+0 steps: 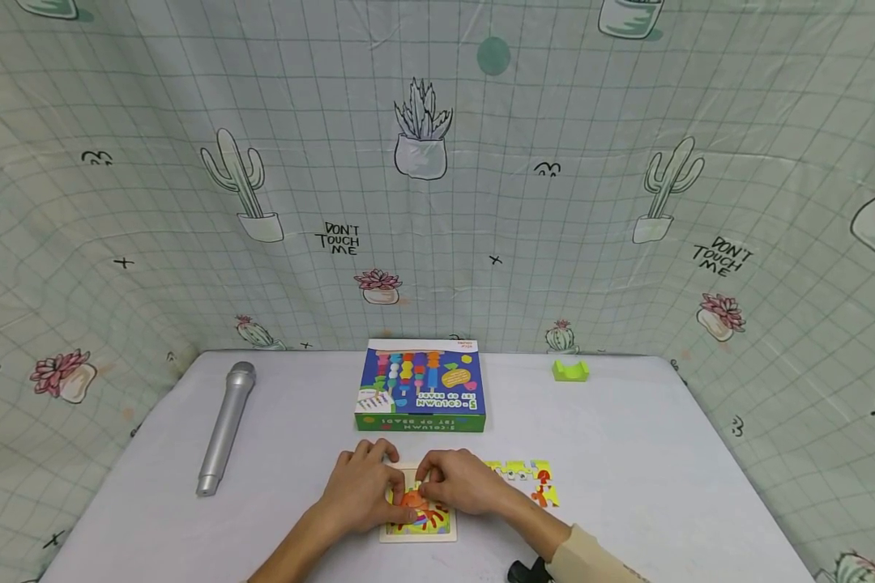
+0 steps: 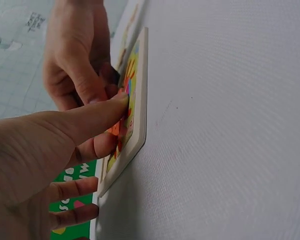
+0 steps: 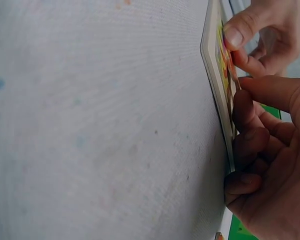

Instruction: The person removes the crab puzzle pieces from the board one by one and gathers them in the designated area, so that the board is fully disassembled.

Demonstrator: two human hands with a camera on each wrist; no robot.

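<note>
A small jigsaw puzzle in a pale wooden tray [image 1: 419, 538] lies flat on the table, its picture yellow, orange and red. An orange puzzle piece [image 1: 413, 500] stands slightly tilted over the picture. My left hand [image 1: 360, 490] has its thumb and index finger at this piece, the other fingers spread past the tray's left side. From the right, my right hand [image 1: 461, 482] pinches the same piece between thumb and index finger; its remaining fingers curl down beside the tray, as the right wrist view shows. Fingers partly hide the piece.
Loose yellow and red puzzle pieces [image 1: 544, 483] lie right of the tray. Behind it is a blue and green bead-set box [image 1: 420, 389]. A silver microphone [image 1: 226, 429] lies at left, a lime-green block [image 1: 570, 371] at back right, a black object [image 1: 527, 572] at the front edge.
</note>
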